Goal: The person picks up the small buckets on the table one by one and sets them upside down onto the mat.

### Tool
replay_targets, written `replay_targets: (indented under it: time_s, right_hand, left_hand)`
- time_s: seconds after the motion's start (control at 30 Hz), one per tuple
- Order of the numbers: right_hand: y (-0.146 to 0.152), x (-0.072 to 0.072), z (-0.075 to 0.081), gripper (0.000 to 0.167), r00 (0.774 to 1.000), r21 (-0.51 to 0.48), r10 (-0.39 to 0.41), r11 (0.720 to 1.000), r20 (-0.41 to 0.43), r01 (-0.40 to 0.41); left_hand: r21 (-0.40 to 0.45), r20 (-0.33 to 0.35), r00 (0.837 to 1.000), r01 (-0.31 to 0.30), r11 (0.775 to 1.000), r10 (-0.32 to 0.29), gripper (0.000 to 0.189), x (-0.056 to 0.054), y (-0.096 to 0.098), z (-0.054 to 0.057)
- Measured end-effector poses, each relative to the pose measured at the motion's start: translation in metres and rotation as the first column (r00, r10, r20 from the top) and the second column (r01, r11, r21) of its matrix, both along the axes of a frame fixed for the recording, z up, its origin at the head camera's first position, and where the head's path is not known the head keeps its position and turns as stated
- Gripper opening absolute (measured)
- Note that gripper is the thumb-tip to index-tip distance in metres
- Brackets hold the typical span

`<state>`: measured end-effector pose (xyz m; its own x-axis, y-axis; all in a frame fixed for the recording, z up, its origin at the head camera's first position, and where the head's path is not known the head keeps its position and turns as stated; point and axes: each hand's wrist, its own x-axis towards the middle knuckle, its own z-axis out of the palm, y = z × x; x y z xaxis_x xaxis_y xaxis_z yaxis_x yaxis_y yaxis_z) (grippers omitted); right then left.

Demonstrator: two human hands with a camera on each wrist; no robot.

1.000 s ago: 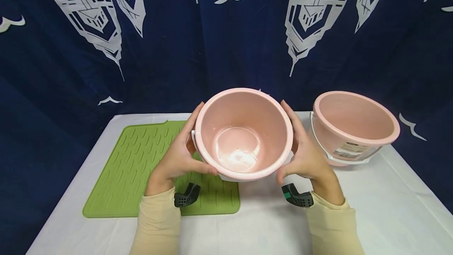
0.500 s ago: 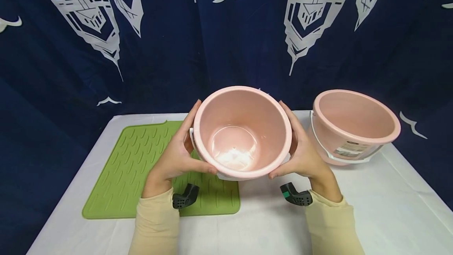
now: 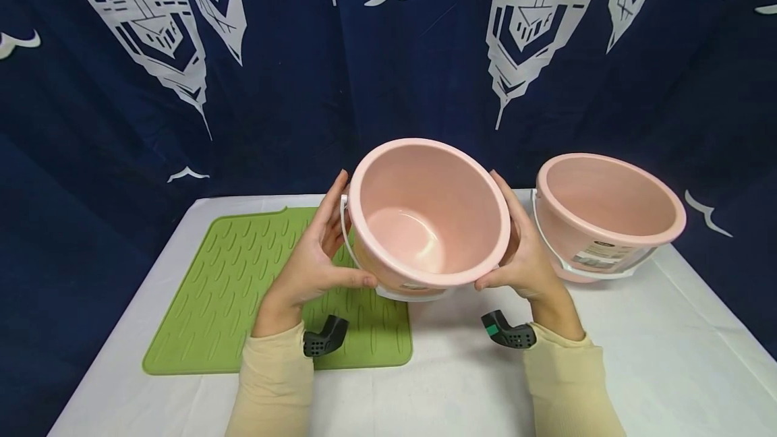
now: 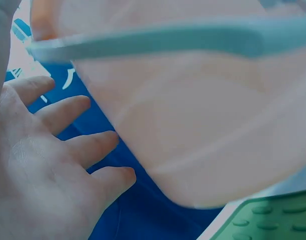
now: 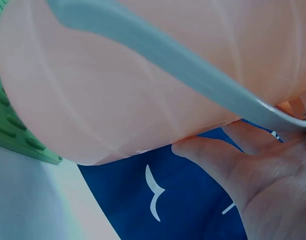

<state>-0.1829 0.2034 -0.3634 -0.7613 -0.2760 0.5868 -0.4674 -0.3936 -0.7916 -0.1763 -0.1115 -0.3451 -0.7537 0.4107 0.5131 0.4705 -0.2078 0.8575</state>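
A pink plastic bucket (image 3: 425, 221) tilts over the table between both hands, its mouth toward the head camera and its inside bare. The left hand (image 3: 315, 268) holds it at the left, thumb along the near side below the rim. In the left wrist view, several spread fingers (image 4: 100, 147) of that hand stand at the edge of the bucket's wall. The right hand (image 3: 525, 261) grips the opposite side, thumb under the rim, and in the right wrist view a fingertip meets the wall. The bucket's white handle (image 5: 158, 52) hangs down around its near side.
A second pink bucket (image 3: 583, 248) with a label and white handle stands upright at the table's back right. A green ridged mat (image 3: 224, 302) covers the left of the white-clothed table (image 3: 449, 396). A dark blue printed curtain (image 3: 291, 86) hangs behind.
The held bucket has shifted slightly up and to the right and tilted, so more of its near outer wall and handle show. Both hands stay at its sides.
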Motion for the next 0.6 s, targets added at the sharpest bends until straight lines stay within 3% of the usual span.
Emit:
replay_targets:
  time_s: [0.23,0.6]
  right_hand:
    - [0.001,0.001,0.001,0.145,1.000,-0.102,0.028,0.994,0.010,-0.027]
    - [0.001,0.003,0.001,0.137,0.998,-0.245,0.059,0.968,0.031,-0.050]
  left_hand:
    - [-0.006,0.021,1.000,0.001,1.000,-0.001,0.140,-0.005,-0.003,-0.008]
    - [0.003,0.080,0.995,0.052,0.999,-0.052,0.142,-0.017,0.001,-0.034]
